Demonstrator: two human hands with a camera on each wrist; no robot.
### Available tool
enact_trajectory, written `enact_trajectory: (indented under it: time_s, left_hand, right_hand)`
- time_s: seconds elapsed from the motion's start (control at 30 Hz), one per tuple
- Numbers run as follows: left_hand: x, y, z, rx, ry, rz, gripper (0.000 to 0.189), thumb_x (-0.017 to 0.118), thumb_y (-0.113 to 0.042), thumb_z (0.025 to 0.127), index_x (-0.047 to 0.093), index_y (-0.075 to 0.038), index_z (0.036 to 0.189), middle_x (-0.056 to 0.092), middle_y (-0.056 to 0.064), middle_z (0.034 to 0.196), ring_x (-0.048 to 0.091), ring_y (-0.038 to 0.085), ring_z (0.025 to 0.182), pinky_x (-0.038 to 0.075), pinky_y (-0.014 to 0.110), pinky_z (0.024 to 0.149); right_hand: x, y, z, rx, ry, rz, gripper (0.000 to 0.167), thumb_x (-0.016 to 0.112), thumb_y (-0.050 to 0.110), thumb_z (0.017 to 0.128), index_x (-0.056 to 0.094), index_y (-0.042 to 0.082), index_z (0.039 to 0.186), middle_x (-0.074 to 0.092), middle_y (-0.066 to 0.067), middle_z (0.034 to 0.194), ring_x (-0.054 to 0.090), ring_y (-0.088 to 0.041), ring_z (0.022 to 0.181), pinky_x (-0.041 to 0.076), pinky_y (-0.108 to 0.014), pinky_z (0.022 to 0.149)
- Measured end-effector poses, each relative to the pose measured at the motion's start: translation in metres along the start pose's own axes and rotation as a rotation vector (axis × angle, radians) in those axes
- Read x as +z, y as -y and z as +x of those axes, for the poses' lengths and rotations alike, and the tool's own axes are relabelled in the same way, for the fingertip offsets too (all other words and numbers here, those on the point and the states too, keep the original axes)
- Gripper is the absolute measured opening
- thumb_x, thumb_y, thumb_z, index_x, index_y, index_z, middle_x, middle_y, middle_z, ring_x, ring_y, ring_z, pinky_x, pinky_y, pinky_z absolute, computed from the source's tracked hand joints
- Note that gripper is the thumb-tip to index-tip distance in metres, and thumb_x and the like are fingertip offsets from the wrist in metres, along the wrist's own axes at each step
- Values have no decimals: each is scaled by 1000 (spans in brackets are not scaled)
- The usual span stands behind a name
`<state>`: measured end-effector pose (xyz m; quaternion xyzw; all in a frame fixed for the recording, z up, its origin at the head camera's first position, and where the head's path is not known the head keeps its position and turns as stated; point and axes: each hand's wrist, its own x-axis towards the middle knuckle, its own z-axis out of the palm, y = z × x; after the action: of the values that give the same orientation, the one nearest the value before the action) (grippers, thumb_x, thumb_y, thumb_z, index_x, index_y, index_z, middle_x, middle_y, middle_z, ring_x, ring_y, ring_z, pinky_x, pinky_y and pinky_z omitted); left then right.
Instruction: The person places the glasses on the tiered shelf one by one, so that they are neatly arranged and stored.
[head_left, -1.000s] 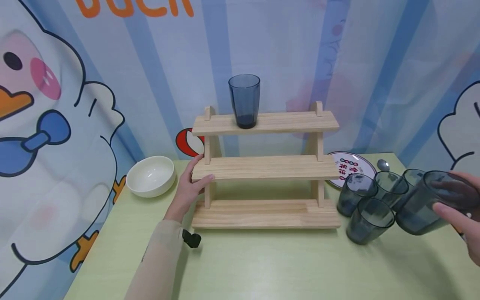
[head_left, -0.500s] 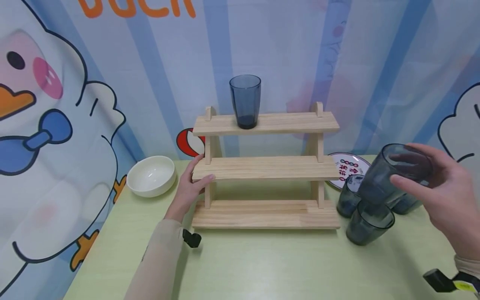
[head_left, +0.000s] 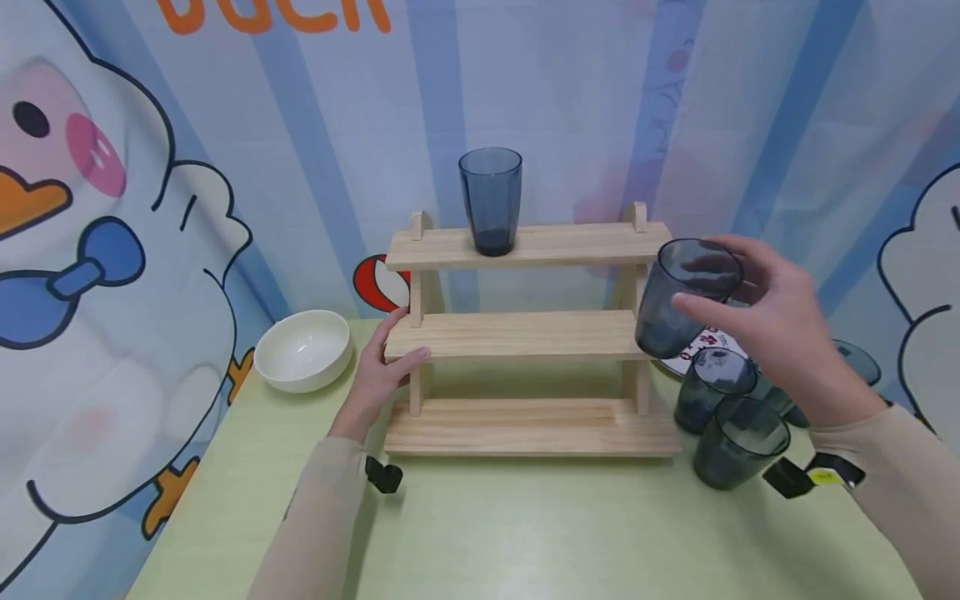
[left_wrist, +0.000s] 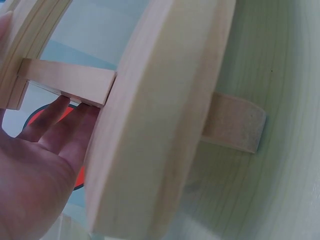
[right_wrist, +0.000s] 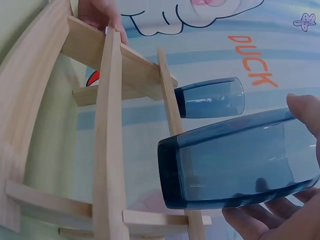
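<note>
A three-tier wooden display shelf (head_left: 525, 333) stands on the table. At its left end my left hand (head_left: 371, 383) grips the middle board, thumb along the front edge; the left wrist view has its fingers behind a side post (left_wrist: 70, 80). Tilted in my right hand (head_left: 787, 333) is a blue-grey drinking glass (head_left: 663, 312), in front of the shelf's right end. Thumb and fingers wrap opposite sides of that glass (right_wrist: 240, 165) in the right wrist view. A matching glass (head_left: 491, 208) stands upright on the top board, left of its middle.
Several more glasses (head_left: 738, 450) stand on the table right of the shelf, partly hidden by my right arm. Behind them lies a printed plate (head_left: 678, 364). A white bowl (head_left: 302, 354) sits at the left. A cartoon duck curtain (head_left: 315, 125) hangs behind the table.
My right hand has carried the glass leftward and up from over the other glasses to the shelf's right end. The left hand stays on the shelf.
</note>
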<state>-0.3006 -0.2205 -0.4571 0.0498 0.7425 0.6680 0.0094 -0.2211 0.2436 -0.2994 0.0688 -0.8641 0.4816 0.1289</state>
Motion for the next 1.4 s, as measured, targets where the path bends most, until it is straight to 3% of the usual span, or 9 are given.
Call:
enact_trajectory:
  time_s: [0.3,0.53,0.7,0.97,1.4]
  left_hand:
    - [0,0,-1,5,-4,-8,76,78,-29,98,37,-46,160,43,7,159,59,35,128,52,55,105]
    - [-1,0,-2,3,-6,-8,76,79,-30,97,37,-47,159,43,6,158,61,35,126,52,54,105]
    - [-1,2,-1,-3,-7,-10,75,79,-30,97,38,-47,158,44,6,157,61,34,125,53,54,104]
    - [0,1,0,-6,-3,-15,76,78,-28,97,37,-45,160,43,6,158,59,34,127,52,54,105]
    - [1,0,0,8,-8,-4,76,76,-25,99,36,-42,161,43,8,159,56,34,129,53,53,103]
  right_hand:
    - [17,22,40,-21,20,76,76,83,42,90,47,31,156,60,-2,141,61,-13,120,53,-20,84]
    - [31,32,66,-56,-28,145,75,87,39,88,51,30,153,64,-3,138,63,-16,120,53,-23,90]
    - [44,38,82,-66,-52,181,76,87,38,87,51,27,153,62,-4,137,63,-20,121,54,-31,97]
    - [65,49,100,-60,-62,189,81,88,43,86,49,26,154,61,-3,141,61,-21,124,50,-39,107]
    - [76,58,122,-3,-34,201,88,86,45,87,41,25,160,57,-8,147,58,-24,132,47,-40,112]
